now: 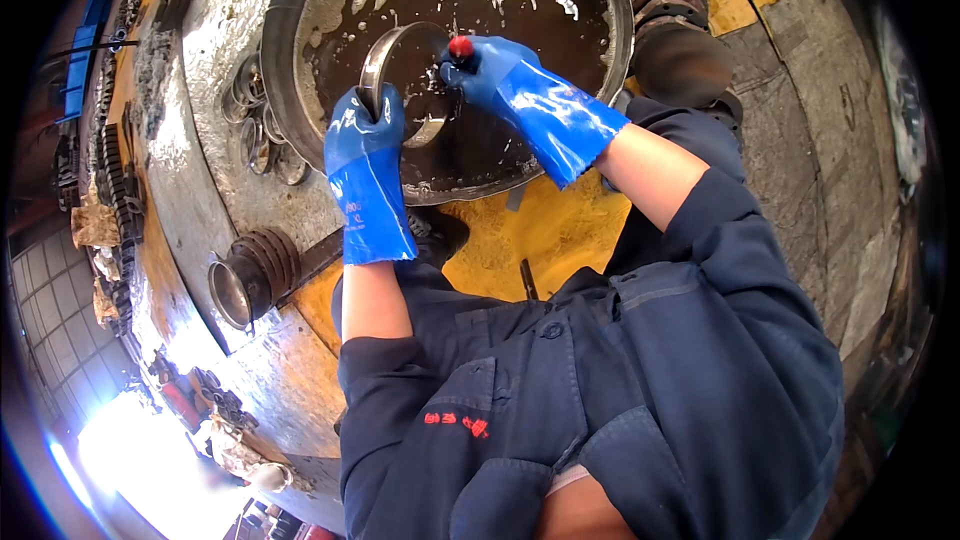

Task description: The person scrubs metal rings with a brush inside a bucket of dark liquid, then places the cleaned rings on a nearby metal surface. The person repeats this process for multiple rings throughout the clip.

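At upper centre, a stiff, wet, likely slippery metal ring (400,80) is being gripped at its rim by the left hand (365,130); the right hand (485,70) fingers are clenched on a red-tipped tool (460,46).

So the metal ring (400,80) is a wide, thin-walled steel band, shiny on its outer face and dark inside, wet all over. It's tipped up on edge, half dunked in the round basin (290,60) of murky dark liquid with pale foam floating on it. A small red-tipped tool (461,47) sits right against the ring's inner side.
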Tool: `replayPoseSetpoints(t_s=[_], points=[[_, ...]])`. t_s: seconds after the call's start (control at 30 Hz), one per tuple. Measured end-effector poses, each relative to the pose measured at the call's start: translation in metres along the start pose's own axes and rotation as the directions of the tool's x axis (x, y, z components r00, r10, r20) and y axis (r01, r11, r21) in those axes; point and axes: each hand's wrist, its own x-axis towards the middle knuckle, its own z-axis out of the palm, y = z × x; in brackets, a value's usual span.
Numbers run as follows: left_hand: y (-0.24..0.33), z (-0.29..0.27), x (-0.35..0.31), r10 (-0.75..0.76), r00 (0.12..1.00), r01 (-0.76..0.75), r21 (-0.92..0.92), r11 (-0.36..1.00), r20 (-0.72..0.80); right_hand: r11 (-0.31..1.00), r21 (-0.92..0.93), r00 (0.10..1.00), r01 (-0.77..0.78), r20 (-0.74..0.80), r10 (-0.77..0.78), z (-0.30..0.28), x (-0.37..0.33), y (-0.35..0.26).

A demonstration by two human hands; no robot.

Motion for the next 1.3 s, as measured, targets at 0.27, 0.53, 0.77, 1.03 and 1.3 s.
replayPoseSetpoints(t_s=[0.27, 0.53, 0.77, 1.03, 1.3], points=[[-0.002, 0.007, 0.0, 0.144, 0.986, -0.144, 0.003, 0.99, -0.09, 0.417, 0.693, 0.796, -0.588, 0.588, 0.147, -0.002, -0.013, 0.007], [-0.014, 0.001, 0.013, -0.112, 0.986, 0.096, -0.127, 0.987, -0.127, 0.892, 0.421, 0.97, -0.163, 0.232, 0.067, -0.029, 0.007, 0.011], [-0.01, -0.002, 0.013, -0.323, 0.934, 0.331, -0.704, 0.629, 0.15, 0.838, 0.407, 0.905, -0.363, 0.369, 0.213, -0.013, 0.014, 0.021], [-0.002, -0.001, -0.007, -0.219, 0.907, 0.42, -0.725, 0.546, 0.36, 0.854, 0.421, 0.946, -0.306, 0.232, 0.224, -0.022, 0.012, 0.014], [-0.018, -0.006, 0.027, 0.522, 0.825, -0.486, 0.202, 0.85, -0.215, 0.915, -0.289, 0.939, 0.282, -0.111, -0.324, -0.027, 0.0, 0.004]])
